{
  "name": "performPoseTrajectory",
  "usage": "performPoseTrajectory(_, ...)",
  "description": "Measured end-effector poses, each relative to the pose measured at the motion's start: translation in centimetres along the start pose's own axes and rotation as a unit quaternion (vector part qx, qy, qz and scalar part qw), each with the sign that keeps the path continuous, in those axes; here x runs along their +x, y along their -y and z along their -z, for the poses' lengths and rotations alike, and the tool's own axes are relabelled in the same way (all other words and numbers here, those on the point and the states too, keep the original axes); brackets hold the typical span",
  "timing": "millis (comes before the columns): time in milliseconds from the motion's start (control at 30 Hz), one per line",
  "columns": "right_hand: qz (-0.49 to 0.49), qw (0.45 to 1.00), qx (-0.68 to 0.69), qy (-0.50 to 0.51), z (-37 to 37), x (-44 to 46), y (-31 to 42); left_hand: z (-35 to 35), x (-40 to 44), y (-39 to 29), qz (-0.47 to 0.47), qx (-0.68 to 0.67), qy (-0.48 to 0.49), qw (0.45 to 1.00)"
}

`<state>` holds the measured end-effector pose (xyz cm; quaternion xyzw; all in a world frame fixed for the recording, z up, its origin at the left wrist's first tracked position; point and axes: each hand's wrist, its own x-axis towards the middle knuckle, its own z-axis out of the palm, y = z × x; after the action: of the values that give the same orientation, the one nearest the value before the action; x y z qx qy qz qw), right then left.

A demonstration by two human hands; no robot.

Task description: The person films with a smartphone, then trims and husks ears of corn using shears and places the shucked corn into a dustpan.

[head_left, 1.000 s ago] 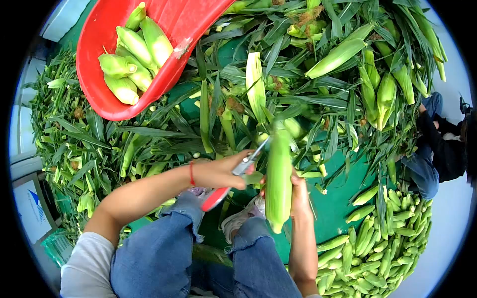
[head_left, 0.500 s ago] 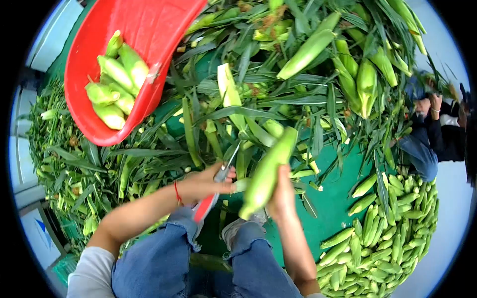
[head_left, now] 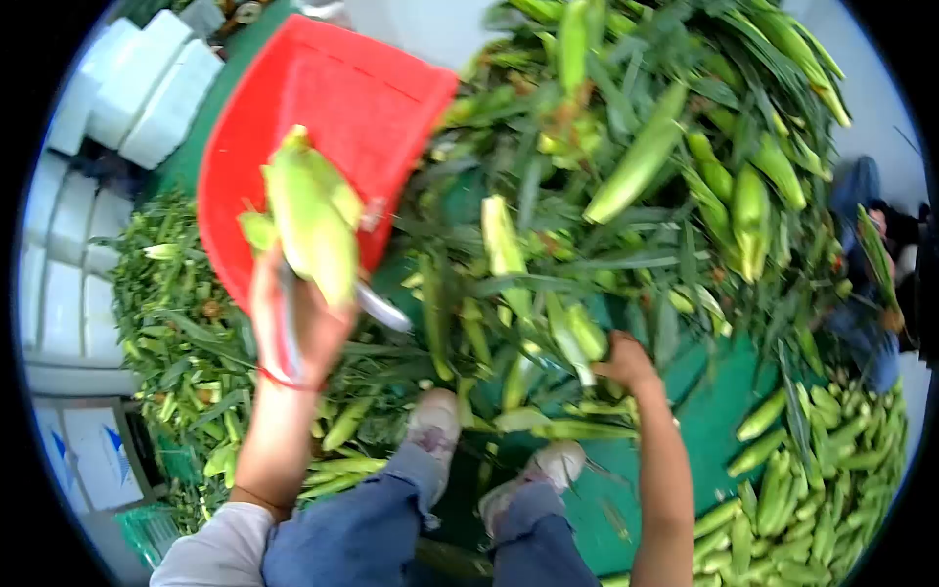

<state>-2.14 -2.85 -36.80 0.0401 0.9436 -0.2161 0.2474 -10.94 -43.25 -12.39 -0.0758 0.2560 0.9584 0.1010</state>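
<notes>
From where I sit, the left hand (head_left: 308,328) is curled about the lower end of a green ear of corn (head_left: 313,215) — its fingers partly hidden behind the husk — and the same hand also carries a cutting tool (head_left: 286,328), with red and pale parts along the palm and a grey-white part sticking out to the right. The right hand (head_left: 628,364) is low among the leaves at the edge of the heap, its fingers bent beside a pale green ear (head_left: 585,333); I cannot tell whether they have closed on it.

The held ear is tilted, its narrow end pointing up and away, and I see it in front of a red tub (head_left: 367,93). More ears (head_left: 257,231) show behind it, partly covered by it. A red bracelet (head_left: 290,382) circles the left wrist.

Beyond the tub, to the right, I have a broad heap of leafy corn (head_left: 548,259), with one large ear (head_left: 641,157) lying aslant on top. The person's shoes (head_left: 435,426) rest on a green floor (head_left: 606,499), below blue jeans (head_left: 342,519). At lower right lies a dense pile of slim ears (head_left: 812,489). White boxes (head_left: 161,93) stand at upper left — and at the far right edge I make out another person (head_left: 866,323), blurred, beside a leafy piece.
</notes>
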Motion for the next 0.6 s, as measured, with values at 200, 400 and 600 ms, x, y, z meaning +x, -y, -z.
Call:
performPoseTrajectory(200,-0.055,0.965,0.227,-0.123,-2.6,-7.5,0.5,0.3,-3.5,3.3,0.211,0.155,0.108,0.959)
performPoseTrajectory(400,0.042,0.617,0.771,-0.15,5.0,-11.4,7.6,0.5,-3.7,10.0,0.267,0.445,0.235,0.822)
performPoseTrajectory(600,0.156,0.416,0.887,-0.13,9.5,-8.8,15.8,1.7,-2.7,12.3,0.299,0.523,0.298,0.74)
